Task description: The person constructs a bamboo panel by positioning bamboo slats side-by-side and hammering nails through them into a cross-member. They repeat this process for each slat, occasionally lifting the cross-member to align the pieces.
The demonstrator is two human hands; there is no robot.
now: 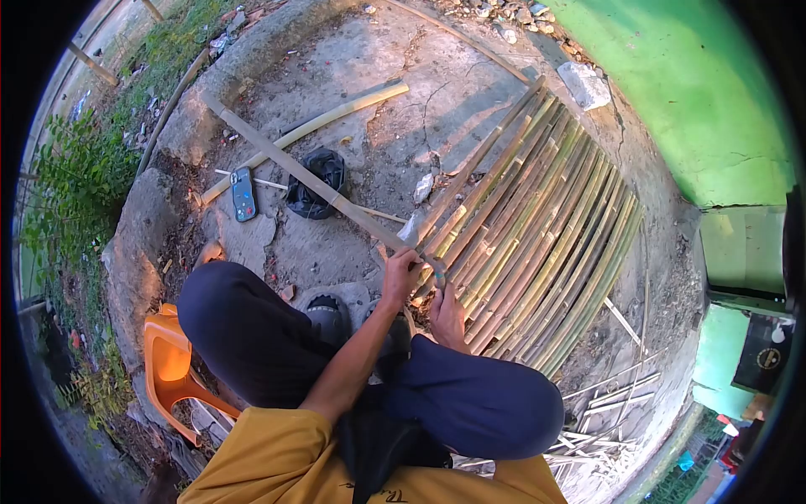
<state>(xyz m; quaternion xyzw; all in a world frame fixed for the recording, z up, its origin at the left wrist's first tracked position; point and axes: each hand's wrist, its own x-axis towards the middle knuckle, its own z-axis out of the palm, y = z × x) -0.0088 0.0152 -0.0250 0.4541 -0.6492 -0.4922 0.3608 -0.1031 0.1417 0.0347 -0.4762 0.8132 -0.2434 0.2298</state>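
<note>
My left hand (401, 275) is closed around the near end of a long split bamboo strip (306, 175), which slants away to the upper left. Just to its right, my right hand (448, 316) grips a short tool (437, 273) with a curved, partly bluish end; its exact kind cannot be made out. The tool's end is close to the strip's end, beside my left hand. Right of both hands lies a panel of bamboo slats (537, 218), set side by side on the ground.
A black plastic bag (317, 186), a phone-like dark blue case (243, 195) and another bamboo strip (353, 104) lie ahead on the concrete. An orange plastic chair (170, 349) stands left. Thin bamboo offcuts (609, 403) are scattered right. A green wall (672, 92) borders the far right.
</note>
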